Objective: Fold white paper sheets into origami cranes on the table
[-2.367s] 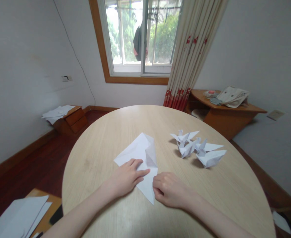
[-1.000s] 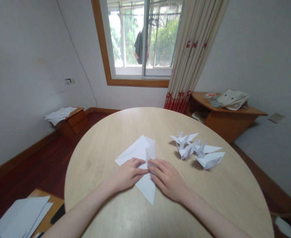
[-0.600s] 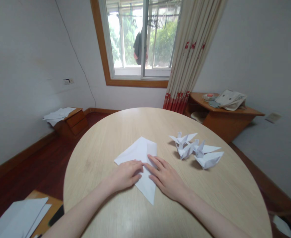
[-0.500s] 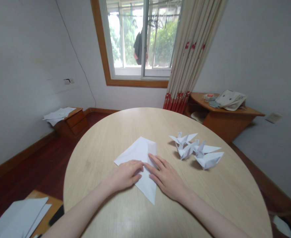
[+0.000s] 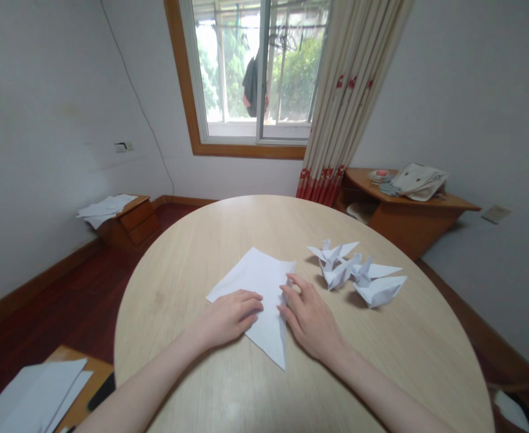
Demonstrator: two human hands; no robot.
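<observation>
A white sheet of folded paper (image 5: 255,279) lies on the round wooden table (image 5: 228,228) in front of me. My left hand (image 5: 231,316) rests flat on its near left part, fingers stretched toward the middle. My right hand (image 5: 309,316) lies along the sheet's right edge, fingers spread and pressing the paper down. Neither hand grips anything. To the right of the sheet stand several folded white paper cranes (image 5: 359,273) in a small cluster.
A window with a striped curtain (image 5: 350,96) is at the back. A wooden corner shelf (image 5: 409,210) carries a bag and small items at right. A low wooden drawer unit (image 5: 129,216) with papers stands at left. Loose white sheets (image 5: 30,400) lie at lower left.
The raised flap on the sheet's right side has been laid flat. My right hand slid from the sheet's near corner up onto its middle, then out to the right edge. My left hand stayed put.
</observation>
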